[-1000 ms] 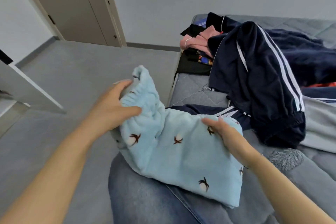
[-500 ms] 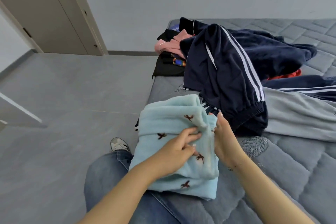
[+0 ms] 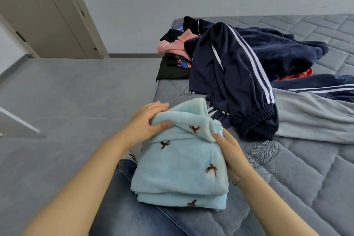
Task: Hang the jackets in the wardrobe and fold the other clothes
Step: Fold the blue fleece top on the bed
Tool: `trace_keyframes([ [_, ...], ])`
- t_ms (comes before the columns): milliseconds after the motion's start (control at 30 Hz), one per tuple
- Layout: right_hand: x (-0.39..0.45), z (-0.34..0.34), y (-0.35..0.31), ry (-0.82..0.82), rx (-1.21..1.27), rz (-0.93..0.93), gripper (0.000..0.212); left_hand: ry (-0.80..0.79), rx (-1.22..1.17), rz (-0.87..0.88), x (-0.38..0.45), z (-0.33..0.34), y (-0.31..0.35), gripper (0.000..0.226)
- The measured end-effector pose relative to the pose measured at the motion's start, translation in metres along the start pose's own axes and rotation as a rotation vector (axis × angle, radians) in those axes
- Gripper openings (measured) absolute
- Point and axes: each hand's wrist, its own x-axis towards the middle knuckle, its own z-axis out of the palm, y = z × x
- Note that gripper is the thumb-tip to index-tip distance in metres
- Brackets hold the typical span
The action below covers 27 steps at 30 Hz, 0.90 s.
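A light blue fleece garment (image 3: 180, 168) with small dark brown motifs lies folded into a thick bundle on my jeans-clad thigh (image 3: 122, 212) at the mattress edge. My left hand (image 3: 147, 120) grips its upper left fold, thumb under the cloth. At the bundle's right side, my right hand (image 3: 228, 149) holds the cloth with fingers tucked under a flap. Behind it, a navy jacket (image 3: 229, 74) with white stripes lies heaped on the bed.
The grey quilted mattress (image 3: 306, 178) spreads to the right. On it lie a light grey garment (image 3: 310, 120), pink (image 3: 172, 46), black (image 3: 172, 71) and red (image 3: 298, 74) clothes. A closed beige door (image 3: 44, 13) stands at the far left across grey floor (image 3: 67, 101).
The blue fleece went from spread out to folded into a compact bundle. My left hand swung over to the right, then shifted back to the upper left fold.
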Motion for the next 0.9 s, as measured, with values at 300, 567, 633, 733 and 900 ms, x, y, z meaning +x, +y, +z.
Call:
trace_keyframes([
  [300,-0.037,-0.035,0.030,0.454,-0.006,0.106,0.029,-0.114,0.242,-0.021,0.080,0.046,0.005,0.053],
  [567,-0.067,-0.021,0.073,0.259,-0.129,0.252,0.095,-0.283,0.090,-0.360,0.082,0.053,-0.029,0.062],
  [633,-0.062,-0.010,0.062,0.181,-0.181,0.197,0.093,-0.399,-0.099,-0.460,0.074,0.044,-0.025,0.072],
  [733,-0.047,-0.005,0.031,0.240,-0.280,0.087,0.073,-0.393,-0.287,-0.550,0.055,0.028,-0.020,0.081],
  [900,0.008,-0.022,-0.064,0.140,-0.387,-0.100,0.026,-0.272,-0.496,-0.688,0.010,0.015,-0.012,0.064],
])
